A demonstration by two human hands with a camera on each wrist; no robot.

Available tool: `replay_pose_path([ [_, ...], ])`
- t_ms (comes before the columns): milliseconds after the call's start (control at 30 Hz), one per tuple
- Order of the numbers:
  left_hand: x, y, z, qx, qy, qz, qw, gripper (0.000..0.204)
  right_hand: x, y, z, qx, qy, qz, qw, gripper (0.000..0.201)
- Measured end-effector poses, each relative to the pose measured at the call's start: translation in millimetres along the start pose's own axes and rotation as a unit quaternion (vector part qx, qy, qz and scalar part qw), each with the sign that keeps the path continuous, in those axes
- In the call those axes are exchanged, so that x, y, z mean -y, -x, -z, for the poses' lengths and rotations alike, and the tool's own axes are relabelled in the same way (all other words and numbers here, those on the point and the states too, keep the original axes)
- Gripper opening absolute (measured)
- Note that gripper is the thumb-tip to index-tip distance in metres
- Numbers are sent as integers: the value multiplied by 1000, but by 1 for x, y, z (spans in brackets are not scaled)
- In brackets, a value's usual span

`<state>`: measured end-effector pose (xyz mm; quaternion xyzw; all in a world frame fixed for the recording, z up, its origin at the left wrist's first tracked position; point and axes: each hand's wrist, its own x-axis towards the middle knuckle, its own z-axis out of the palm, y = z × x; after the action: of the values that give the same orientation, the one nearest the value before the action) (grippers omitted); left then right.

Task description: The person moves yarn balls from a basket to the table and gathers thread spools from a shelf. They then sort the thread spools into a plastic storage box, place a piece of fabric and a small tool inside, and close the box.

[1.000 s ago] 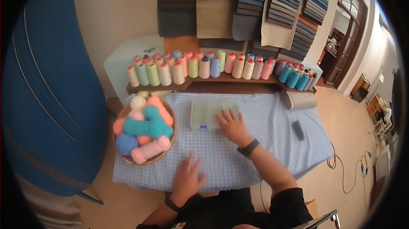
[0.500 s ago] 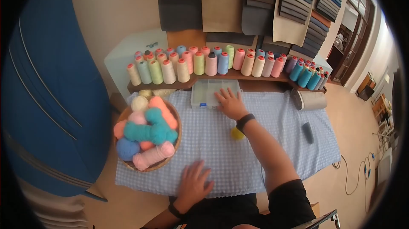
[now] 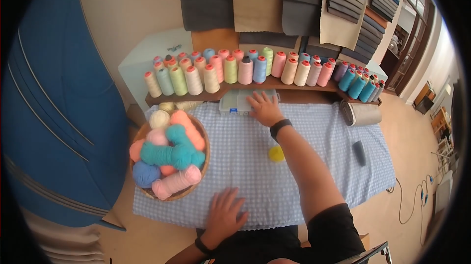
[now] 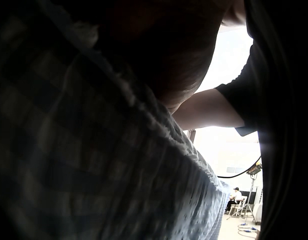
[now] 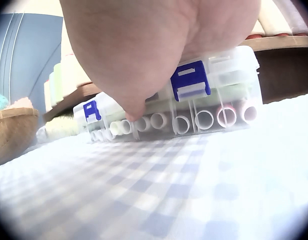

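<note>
My right hand [image 3: 265,110] lies with spread fingers on the right part of a clear plastic storage box [image 3: 233,98] at the table's far edge. In the right wrist view the thumb [image 5: 135,111] hangs down at the front of the box [image 5: 221,107], which has blue latches and several small round tubes or spools inside. My left hand [image 3: 223,217] rests, fingers straight, on the checked cloth by the near edge. A small round yellow thing [image 3: 276,154] lies beside my right forearm.
At the left stands a round basket [image 3: 206,166] full of yarn skeins and balls. Cones of thread [image 3: 245,70] line the wooden shelf [image 3: 289,91] behind the box. A grey roll [image 3: 362,113] and a dark grey object [image 3: 359,152] are on the right.
The box has slid away from me, up to the thread shelf, under my right hand. The yellow thing has come into view. My left hand has settled near the front edge.
</note>
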<state>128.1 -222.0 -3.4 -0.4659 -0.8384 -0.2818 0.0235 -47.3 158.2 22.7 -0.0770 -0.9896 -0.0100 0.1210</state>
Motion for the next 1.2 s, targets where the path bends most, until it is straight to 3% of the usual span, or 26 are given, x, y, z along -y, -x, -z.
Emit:
replay_pose_path([
  [1200, -2, -3, 1, 32, 22, 7, 999, 30, -5, -19, -9, -53, 19, 21, 998, 69],
])
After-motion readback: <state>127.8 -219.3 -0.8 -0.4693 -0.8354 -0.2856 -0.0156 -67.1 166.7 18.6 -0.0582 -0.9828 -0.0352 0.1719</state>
